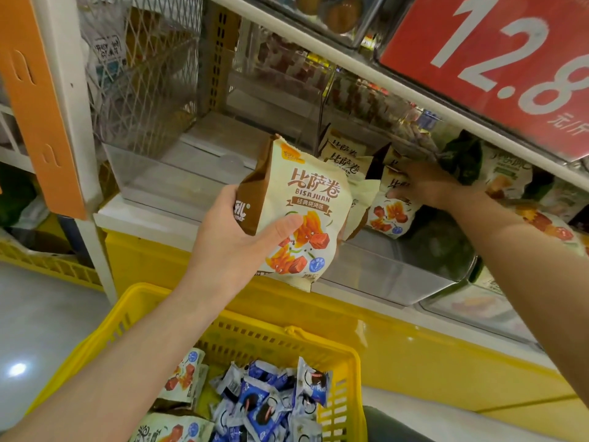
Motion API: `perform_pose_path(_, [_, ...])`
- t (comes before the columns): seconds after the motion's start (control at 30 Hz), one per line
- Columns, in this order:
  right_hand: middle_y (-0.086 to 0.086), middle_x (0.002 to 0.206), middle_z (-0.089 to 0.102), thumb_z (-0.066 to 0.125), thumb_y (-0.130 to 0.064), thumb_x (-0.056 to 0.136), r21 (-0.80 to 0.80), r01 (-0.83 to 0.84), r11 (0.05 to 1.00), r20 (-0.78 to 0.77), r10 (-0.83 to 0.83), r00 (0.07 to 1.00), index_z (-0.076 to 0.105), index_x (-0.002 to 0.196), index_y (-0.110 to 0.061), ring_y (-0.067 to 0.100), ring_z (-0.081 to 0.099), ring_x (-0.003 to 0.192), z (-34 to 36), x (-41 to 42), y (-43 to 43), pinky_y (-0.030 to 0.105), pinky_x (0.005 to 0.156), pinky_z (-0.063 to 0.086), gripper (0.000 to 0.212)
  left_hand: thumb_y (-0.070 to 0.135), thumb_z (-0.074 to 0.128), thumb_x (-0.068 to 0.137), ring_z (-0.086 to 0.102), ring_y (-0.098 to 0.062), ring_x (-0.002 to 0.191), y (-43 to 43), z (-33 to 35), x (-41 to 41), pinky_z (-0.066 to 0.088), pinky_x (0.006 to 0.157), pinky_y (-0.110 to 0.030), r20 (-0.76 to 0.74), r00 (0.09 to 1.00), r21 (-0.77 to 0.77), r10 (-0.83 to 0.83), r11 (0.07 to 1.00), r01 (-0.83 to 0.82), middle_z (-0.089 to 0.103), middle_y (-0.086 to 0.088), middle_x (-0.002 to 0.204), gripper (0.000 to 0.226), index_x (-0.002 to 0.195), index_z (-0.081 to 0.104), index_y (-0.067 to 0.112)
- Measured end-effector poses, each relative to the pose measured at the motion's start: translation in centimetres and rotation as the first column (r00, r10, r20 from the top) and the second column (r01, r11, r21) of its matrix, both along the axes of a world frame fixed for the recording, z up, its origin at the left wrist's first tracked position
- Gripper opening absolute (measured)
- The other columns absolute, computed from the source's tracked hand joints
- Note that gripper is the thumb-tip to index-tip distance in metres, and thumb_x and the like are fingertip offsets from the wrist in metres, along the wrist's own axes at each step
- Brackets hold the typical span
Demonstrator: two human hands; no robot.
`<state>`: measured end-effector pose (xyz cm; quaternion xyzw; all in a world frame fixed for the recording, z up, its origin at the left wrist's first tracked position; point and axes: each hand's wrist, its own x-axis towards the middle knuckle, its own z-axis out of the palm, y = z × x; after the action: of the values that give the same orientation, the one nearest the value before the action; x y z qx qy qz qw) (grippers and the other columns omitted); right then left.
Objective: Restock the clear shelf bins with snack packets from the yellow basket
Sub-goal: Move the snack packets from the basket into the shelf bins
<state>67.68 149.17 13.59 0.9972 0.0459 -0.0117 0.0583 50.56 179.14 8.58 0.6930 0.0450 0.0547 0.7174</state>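
Snack packet [299, 212]: cream and brown, printed "BISAJUAN", upright at frame centre, raised in front of the shelf bins and above the basket; it is not in any bin.
Left hand [236, 247]: grips the snack packet from its 9 o'clock side, thumb across the front face, fingers curled behind.
Right hand [427, 183]: at 3 o'clock from the snack packet, reaching into the middle bin; seen from the back, fingers curled over the top of a second packet, thumb on its face.
Second packet [392, 215]: same print, standing in the middle bin, leaning toward the front wall.
Row of matching packets [347, 161]: stand behind it in the same bin, toward 12 o'clock.
Middle bin [398, 275]: clear plastic, on the shelf ledge at 4 o'clock from the snack packet.
Left bin [153, 173]: clear plastic, at 10 o'clock, just beside the middle bin.
Yellow basket [255, 338]: at 6 o'clock, below the shelf ledge.
Basket contents: small blue packets [267, 400] heaped at the middle; cream packets [185, 374] at their 9 o'clock side.
Shelf ledge [143, 218]: white, carries both bins.
Green packets [462, 157]: at 2 o'clock, beyond the right hand; which bin they sit in cannot be told.
Price sign [497, 59]: red, white "12.8", at 1 o'clock.
Orange upright [38, 106]: at 9 o'clock, frame edge.
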Motion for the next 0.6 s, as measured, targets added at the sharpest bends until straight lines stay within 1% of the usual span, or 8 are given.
perform_pose_path(0.13, [0.014, 0.144, 0.040, 0.067, -0.024, 0.084, -0.049, 0.014, 0.999, 0.222, -0.003, 0.975, 0.041, 0.139, -0.016, 0.035, 0.037, 0.132, -1.5, -0.5, 1.1, 0.045, 0.110, 0.033, 0.061, 0.054, 0.067, 0.049, 0.063, -0.002, 0.076, -0.1, 0.0, 0.1, 0.044, 0.044, -0.006, 0.001, 1.000, -0.001, 0.006, 1.000, -0.006, 0.060, 0.021, 0.087, 0.044, 0.086, 0.046, 0.043])
perform_pose_path(0.23, [0.015, 0.144, 0.039, 0.064, -0.020, 0.087, -0.029, 0.014, 0.999, 0.270, -0.006, 0.963, 0.038, 0.140, -0.014, 0.035, 0.038, 0.131, -1.3, -1.6, 1.5, 0.044, 0.109, 0.035, 0.060, 0.054, 0.066, 0.048, 0.061, 0.000, 0.074, -0.2, 0.0, 0.0, 0.042, 0.042, -0.005, 0.012, 1.000, 0.004, 0.010, 1.000, -0.010, 0.059, 0.022, 0.086, 0.047, 0.088, 0.045, 0.043])
perform_pose_path(0.3, [0.016, 0.142, 0.041, 0.057, -0.019, 0.091, 0.017, 0.011, 1.000, 0.302, -0.016, 0.953, 0.035, 0.141, -0.013, 0.035, 0.042, 0.127, -1.0, -3.0, 2.1, 0.044, 0.104, 0.039, 0.054, 0.055, 0.065, 0.049, 0.060, 0.001, 0.073, -0.2, 0.1, -0.2, 0.041, 0.041, -0.004, 0.020, 1.000, 0.008, 0.010, 1.000, -0.010, 0.057, 0.023, 0.084, 0.049, 0.091, 0.044, 0.043])
perform_pose_path(0.4, [0.011, 0.135, 0.048, 0.047, -0.024, 0.097, 0.252, -0.050, 0.966, 0.412, -0.060, 0.909, 0.042, 0.135, -0.014, 0.028, 0.049, 0.122, -0.3, -6.6, 3.9, 0.040, 0.098, 0.044, 0.040, 0.055, 0.066, 0.050, 0.059, -0.001, 0.076, -0.4, 0.2, -0.5, 0.042, 0.042, -0.004, 0.033, 0.999, 0.009, 0.002, 1.000, -0.002, 0.057, 0.023, 0.086, 0.052, 0.096, 0.045, 0.041])
perform_pose_path(0.47, [0.001, 0.122, 0.055, 0.046, -0.026, 0.097, 0.451, -0.184, 0.873, 0.467, -0.055, 0.882, 0.049, 0.127, -0.015, 0.013, 0.055, 0.110, 0.2, -9.8, 5.5, 0.027, 0.092, 0.049, 0.032, 0.055, 0.065, 0.051, 0.061, -0.001, 0.076, -0.6, 0.2, -0.9, 0.042, 0.042, -0.005, 0.031, 0.999, -0.001, -0.015, 1.000, 0.015, 0.058, 0.022, 0.086, 0.048, 0.092, 0.046, 0.041])
perform_pose_path(0.53, [-0.010, 0.111, 0.055, 0.046, -0.026, 0.097, 0.584, -0.289, 0.758, 0.455, -0.012, 0.891, 0.050, 0.123, -0.018, -0.004, 0.053, 0.097, 0.8, -13.2, 7.1, 0.007, 0.081, 0.046, 0.028, 0.058, 0.063, 0.052, 0.061, 0.000, 0.074, -0.9, 0.4, -1.4, 0.042, 0.042, -0.005, 0.037, 0.998, 0.012, -0.059, 0.998, 0.058, 0.057, 0.023, 0.086, 0.051, 0.096, 0.045, 0.041])
perform_pose_path(0.57, [-0.013, 0.111, 0.054, 0.046, -0.030, 0.096, 0.616, -0.317, 0.721, 0.430, 0.030, 0.902, 0.049, 0.124, -0.020, -0.008, 0.052, 0.097, 1.1, -14.7, 7.8, 0.002, 0.079, 0.043, 0.030, 0.059, 0.062, 0.052, 0.062, 0.001, 0.072, -1.1, 0.4, -1.6, 0.042, 0.043, -0.005, 0.043, 0.995, 0.032, -0.091, 0.995, 0.090, 0.056, 0.024, 0.086, 0.052, 0.097, 0.043, 0.041])
perform_pose_path(0.6, [-0.016, 0.114, 0.053, 0.046, -0.037, 0.093, 0.634, -0.330, 0.699, 0.388, 0.082, 0.918, 0.046, 0.126, -0.024, -0.010, 0.051, 0.100, 1.4, -16.1, 8.4, 0.002, 0.080, 0.041, 0.035, 0.060, 0.061, 0.054, 0.063, 0.003, 0.070, -1.4, 0.4, -1.9, 0.043, 0.044, -0.006, 0.053, 0.990, 0.051, -0.133, 0.990, 0.130, 0.056, 0.025, 0.086, 0.049, 0.096, 0.043, 0.042])
